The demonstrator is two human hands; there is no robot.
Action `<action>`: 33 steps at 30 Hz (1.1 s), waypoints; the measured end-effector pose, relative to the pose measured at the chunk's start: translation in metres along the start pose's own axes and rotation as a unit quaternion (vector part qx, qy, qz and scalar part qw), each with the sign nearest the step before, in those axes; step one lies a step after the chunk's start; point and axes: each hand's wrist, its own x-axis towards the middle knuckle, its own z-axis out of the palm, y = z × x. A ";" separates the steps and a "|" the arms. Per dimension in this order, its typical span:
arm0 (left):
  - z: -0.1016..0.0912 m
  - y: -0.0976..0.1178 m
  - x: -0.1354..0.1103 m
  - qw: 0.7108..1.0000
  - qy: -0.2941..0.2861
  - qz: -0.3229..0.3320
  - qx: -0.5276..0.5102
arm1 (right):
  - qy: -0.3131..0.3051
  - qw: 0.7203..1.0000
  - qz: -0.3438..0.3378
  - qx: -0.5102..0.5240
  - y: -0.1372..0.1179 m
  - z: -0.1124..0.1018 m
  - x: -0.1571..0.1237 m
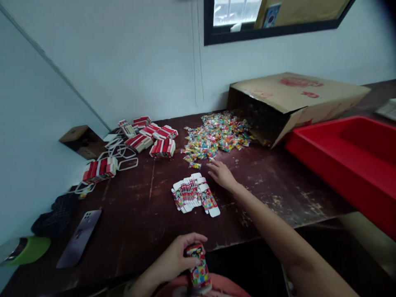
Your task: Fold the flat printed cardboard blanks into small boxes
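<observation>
My left hand (176, 258) is closed round a small printed carton (198, 270), held upright at the table's near edge. My right hand (221, 174) reaches out over the dark wooden table (139, 214), fingers stretched flat and holding nothing. Its fingertips are just short of a heap of small colourful candy packets (215, 136). A fanned stack of flat unfolded cartons (194, 194) lies right beside that hand, to its left.
A cardboard box (293, 101) lies on its side behind the candy. A red plastic tray (346, 159) sits at the right. Bundles of red-and-white flat cartons (151, 138) and white loops lie at the far left. A phone (79, 238) and a dark cloth (54, 218) are near left.
</observation>
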 end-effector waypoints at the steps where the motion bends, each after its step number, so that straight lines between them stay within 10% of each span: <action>1: -0.009 0.005 -0.005 0.999 -0.008 -0.020 0.046 | 0.006 1.000 0.007 -0.013 0.011 0.004 0.014; 5: -0.043 0.011 -0.028 0.981 -0.003 -0.064 0.185 | 0.012 0.998 0.008 -0.060 0.029 0.022 0.010; 9: -0.058 0.007 -0.025 0.995 0.073 -0.045 0.052 | 0.021 0.996 0.000 -0.082 0.017 0.038 -0.072; 14: -0.040 -0.004 0.015 0.962 0.122 -0.004 -0.244 | 0.074 0.995 0.022 -0.058 -0.011 0.053 -0.197; 19: -0.013 -0.017 0.046 0.949 0.099 0.005 -0.299 | 0.087 0.993 0.063 -0.057 -0.026 0.055 -0.260; 26: 0.015 -0.015 0.046 0.972 -0.005 0.006 -0.235 | 0.018 0.944 0.142 0.298 -0.072 0.011 -0.225; 33: 0.033 -0.020 0.043 0.982 -0.045 0.012 -0.183 | 0.067 0.981 0.065 0.170 -0.075 -0.014 -0.145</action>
